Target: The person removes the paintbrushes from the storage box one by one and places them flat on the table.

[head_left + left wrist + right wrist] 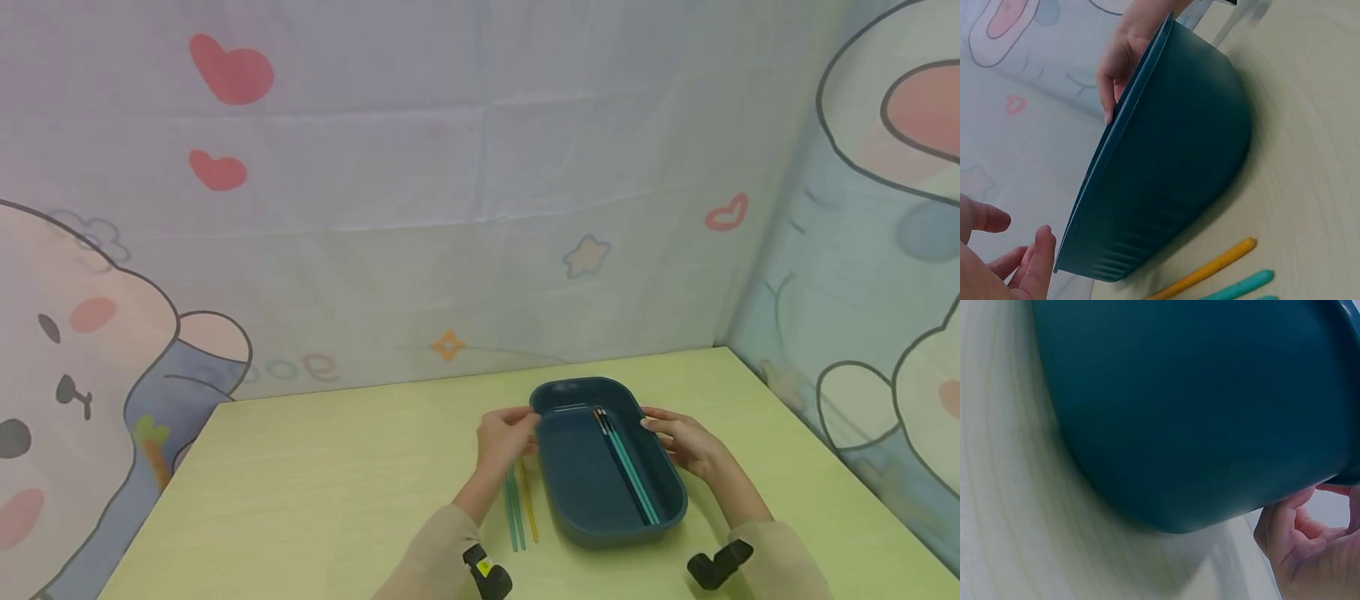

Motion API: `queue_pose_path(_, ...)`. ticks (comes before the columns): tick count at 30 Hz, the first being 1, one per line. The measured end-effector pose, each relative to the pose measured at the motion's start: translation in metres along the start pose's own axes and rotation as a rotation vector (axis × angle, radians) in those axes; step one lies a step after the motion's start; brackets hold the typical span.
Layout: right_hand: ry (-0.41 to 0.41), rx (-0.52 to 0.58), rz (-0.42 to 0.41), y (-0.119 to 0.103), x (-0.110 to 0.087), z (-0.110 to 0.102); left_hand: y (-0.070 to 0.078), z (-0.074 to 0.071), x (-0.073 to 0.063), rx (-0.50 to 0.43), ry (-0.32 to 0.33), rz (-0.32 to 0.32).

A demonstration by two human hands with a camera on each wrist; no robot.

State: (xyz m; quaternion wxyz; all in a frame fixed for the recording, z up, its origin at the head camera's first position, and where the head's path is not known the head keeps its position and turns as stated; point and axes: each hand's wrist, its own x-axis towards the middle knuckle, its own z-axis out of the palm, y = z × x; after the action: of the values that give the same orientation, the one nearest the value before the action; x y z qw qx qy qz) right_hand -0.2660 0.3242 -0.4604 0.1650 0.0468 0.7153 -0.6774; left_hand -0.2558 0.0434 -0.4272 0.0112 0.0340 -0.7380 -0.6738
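Note:
A dark teal rectangular plastic basin [592, 483] with rounded corners stands on the table. Inside it, along the right side, lie a few slim paintbrushes [628, 471] with teal and dark handles. My right hand [688, 443] grips the basin's right rim, thumb over the edge and fingers curled beneath it in the right wrist view. At the left rim is my left hand [504, 440]; the left wrist view shows its thumb and fingers apart, fingertips right beside the rim. Below that hand lie two teal sticks [514, 510] and a yellow stick [528, 504], their far ends hidden by it.
The pale yellow-green table [337, 483] extends left and right of the basin. A cloth backdrop [420, 208] with cartoon prints hangs along the table's back edge and right side. Each sleeve carries a small black wrist camera [720, 565].

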Motion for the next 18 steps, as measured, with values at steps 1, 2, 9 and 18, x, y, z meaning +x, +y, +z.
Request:
queue_pose_path(1, 0.003, 0.001, 0.001, 0.0, 0.0, 0.0, 0.001, 0.001, 0.0, -0.002, -0.006, -0.002)
queue_pose_path(2, 0.004, 0.002, 0.001, 0.0, 0.0, 0.0, 0.002, 0.003, 0.0, -0.003, -0.012, 0.002)
queue_pose_path(9, 0.004, 0.006, 0.001, 0.0, 0.0, 0.001, 0.006, 0.015, 0.001, 0.013, -0.021, -0.019)
queue_pose_path(18, 0.0, 0.011, 0.004, -0.001, -0.001, 0.001, 0.009, 0.025, -0.002, 0.031, -0.043, -0.029)
